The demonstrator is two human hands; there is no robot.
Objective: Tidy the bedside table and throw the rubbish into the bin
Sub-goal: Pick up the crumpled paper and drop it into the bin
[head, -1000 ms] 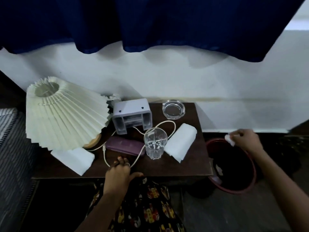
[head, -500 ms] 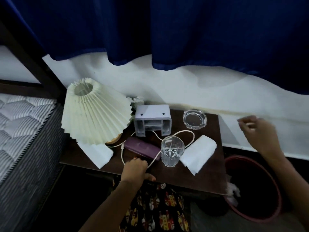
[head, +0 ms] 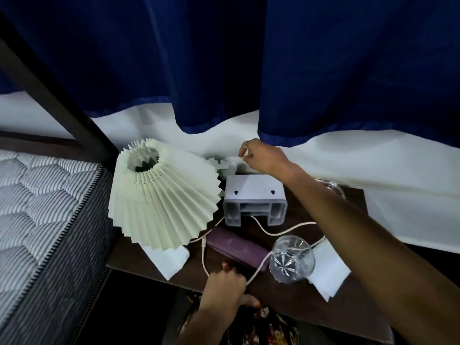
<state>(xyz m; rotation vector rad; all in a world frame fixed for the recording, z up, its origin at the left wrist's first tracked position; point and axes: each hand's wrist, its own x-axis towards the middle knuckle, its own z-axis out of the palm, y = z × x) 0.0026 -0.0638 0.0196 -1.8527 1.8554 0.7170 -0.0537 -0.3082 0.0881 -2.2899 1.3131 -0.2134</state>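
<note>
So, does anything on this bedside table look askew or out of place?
Yes. The lamp is tipped, its pleated shade leaning toward the bed. Its cord snakes loose across the table, over the purple case. A crumpled tissue is wedged at the wall, where the right hand reaches.

dark blue curtain (head: 224,58) hung over white wall (head: 373,165). striped quilted mattress (head: 37,220) lay at left, dark bed frame post (head: 49,95) slanting above it. room was dim, floor in shadow.
</note>
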